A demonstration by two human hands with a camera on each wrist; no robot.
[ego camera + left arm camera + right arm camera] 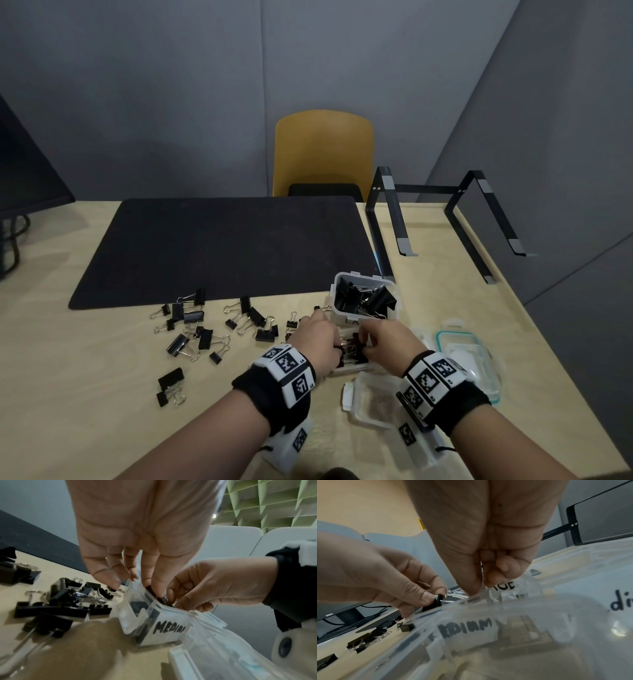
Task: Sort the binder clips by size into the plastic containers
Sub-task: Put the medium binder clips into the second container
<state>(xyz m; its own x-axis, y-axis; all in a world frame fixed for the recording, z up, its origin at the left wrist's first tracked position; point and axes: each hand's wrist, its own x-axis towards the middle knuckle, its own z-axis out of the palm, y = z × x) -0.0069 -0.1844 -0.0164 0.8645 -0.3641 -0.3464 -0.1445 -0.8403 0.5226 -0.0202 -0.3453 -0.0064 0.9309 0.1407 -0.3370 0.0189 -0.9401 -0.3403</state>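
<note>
A small clear container labelled MEDIUM (171, 630) stands on the table, with both hands over it (349, 367). My left hand (320, 337) reaches down to its rim and pinches a small black binder clip (435, 603) between thumb and finger. My right hand (378, 337) has its fingers curled, and its thumb and fingertips (476, 588) pinch the container's clear rim (471, 599). Black clips lie inside it. Behind it is a clear container (337, 284) full of large black clips. Several loose clips (198, 329) of mixed sizes are scattered to the left.
An empty clear container (373, 407) lies in front of the hands, and a lid with a teal seal (442, 337) lies to the right. A black desk mat (222, 246), a black laptop stand (387, 219), a monitor (20, 171) and a yellow chair (322, 150) are farther off.
</note>
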